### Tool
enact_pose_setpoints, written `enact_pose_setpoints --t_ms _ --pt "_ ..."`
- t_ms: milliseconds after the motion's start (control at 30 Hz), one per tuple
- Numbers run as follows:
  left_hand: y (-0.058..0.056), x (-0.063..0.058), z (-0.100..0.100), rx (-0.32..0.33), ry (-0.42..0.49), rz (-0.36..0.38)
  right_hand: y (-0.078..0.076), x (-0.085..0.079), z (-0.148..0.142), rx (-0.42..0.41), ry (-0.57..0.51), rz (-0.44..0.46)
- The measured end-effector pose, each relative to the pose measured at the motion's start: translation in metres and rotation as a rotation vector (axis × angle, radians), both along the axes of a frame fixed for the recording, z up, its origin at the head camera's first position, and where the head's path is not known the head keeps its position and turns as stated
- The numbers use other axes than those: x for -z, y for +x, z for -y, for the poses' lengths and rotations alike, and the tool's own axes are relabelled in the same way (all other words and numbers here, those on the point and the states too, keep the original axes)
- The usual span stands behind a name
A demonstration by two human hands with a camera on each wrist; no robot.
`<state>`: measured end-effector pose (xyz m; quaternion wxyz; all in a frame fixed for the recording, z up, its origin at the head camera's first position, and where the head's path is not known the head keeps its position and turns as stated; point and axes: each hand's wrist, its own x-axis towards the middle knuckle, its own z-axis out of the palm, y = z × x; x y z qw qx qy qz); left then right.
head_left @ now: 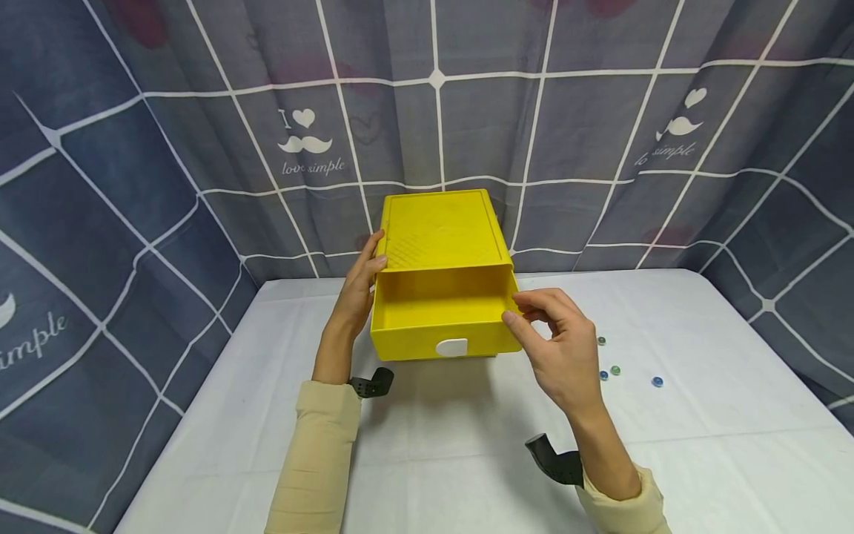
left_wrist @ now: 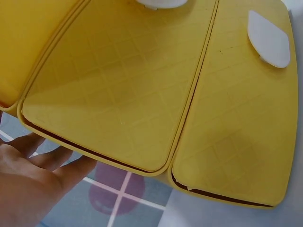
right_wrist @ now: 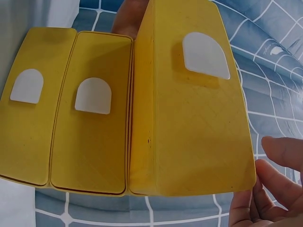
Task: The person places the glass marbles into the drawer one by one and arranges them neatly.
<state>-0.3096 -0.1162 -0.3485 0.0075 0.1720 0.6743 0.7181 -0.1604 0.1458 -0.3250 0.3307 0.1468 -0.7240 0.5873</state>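
Note:
A yellow drawer cabinet (head_left: pixel 440 230) stands on the white-covered table. Its top drawer (head_left: pixel 420 341), with a white tab handle (head_left: pixel 452 347), is pulled out, and the part of its inside that shows holds nothing. My left hand (head_left: pixel 353 293) rests along the cabinet's left side with fingers extended. At the drawer's front right corner is my right hand (head_left: pixel 560 341). In the right wrist view its fingers (right_wrist: pixel 274 182) touch the drawer's edge, and the thumb stands apart from it. Two lower drawers (right_wrist: pixel 97 137) are closed, each with a white tab.
Several small glass beads lie right of my right hand, among them a blue one (head_left: pixel 657 382) and a green one (head_left: pixel 615 370). A grey patterned curtain (head_left: pixel 400 133) hangs behind the table and at both sides. Black mounts (head_left: pixel 560 463) are strapped to both wrists.

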Motion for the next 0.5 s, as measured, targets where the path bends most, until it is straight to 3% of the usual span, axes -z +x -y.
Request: enact_pose_setpoints --t_ms 500 --pt "0.0009 -0.0093 -0.0013 -0.019 -0.045 -0.015 0.0021 -0.0002 0.0003 -0.004 0.028 0.012"
